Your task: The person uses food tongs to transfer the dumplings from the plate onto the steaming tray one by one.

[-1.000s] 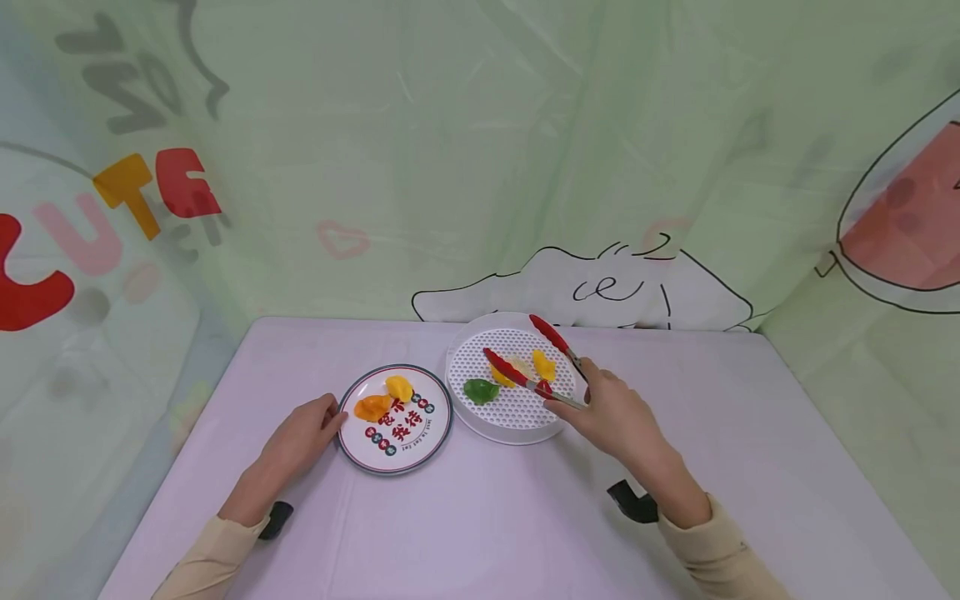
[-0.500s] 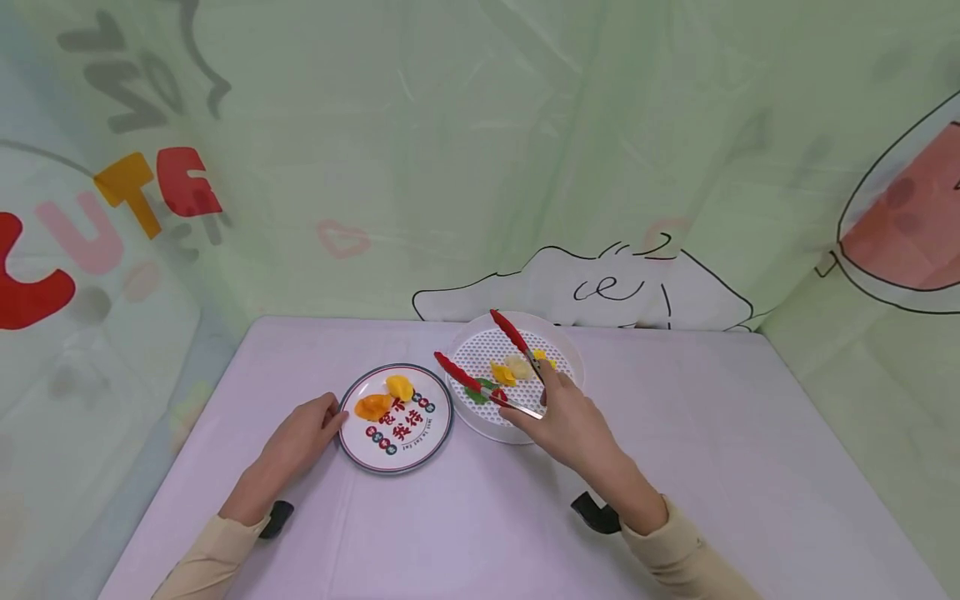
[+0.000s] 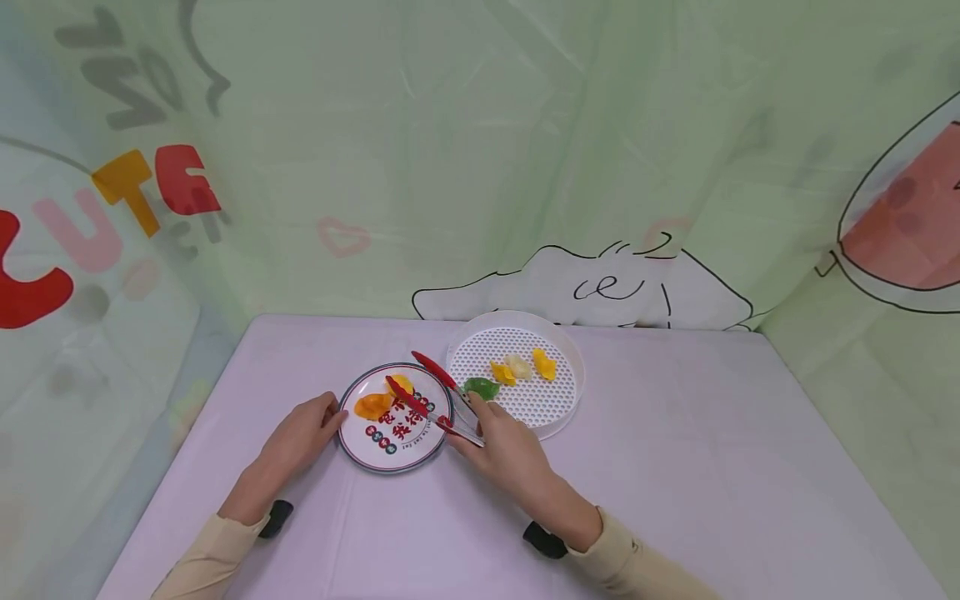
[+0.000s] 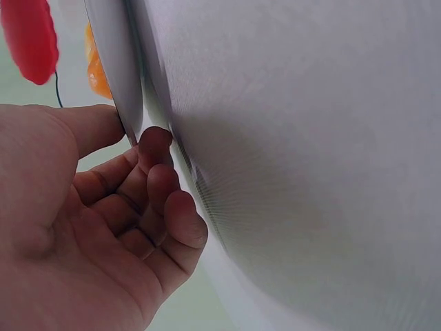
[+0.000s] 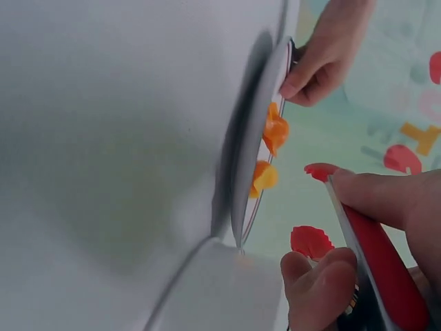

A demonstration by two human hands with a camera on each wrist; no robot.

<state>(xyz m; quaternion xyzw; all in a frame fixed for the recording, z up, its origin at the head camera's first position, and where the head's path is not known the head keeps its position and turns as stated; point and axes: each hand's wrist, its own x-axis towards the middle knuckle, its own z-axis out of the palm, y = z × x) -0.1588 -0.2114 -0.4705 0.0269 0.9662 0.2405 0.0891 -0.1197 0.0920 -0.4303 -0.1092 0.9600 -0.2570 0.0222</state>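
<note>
My left hand pinches the left rim of a white plate with red lettering. The left wrist view shows the thumb over the rim and fingers beneath. On the plate lie an orange dumpling-shaped piece and a yellow one. Red-tipped metal tongs are gripped in my right hand, their arms spread and nothing between them. One tip overlaps the yellow piece in the head view; the other is beyond the plate's right rim. In the right wrist view, the tongs hang apart from the plate.
Right of the plate stands a round white perforated steamer tray. It holds a green piece, a pale one and two yellow ones. A printed curtain rises behind the table.
My right hand has carried the spread tongs leftward from over the steamer tray to over the plate. The left hand, plate and pieces have stayed in place.
</note>
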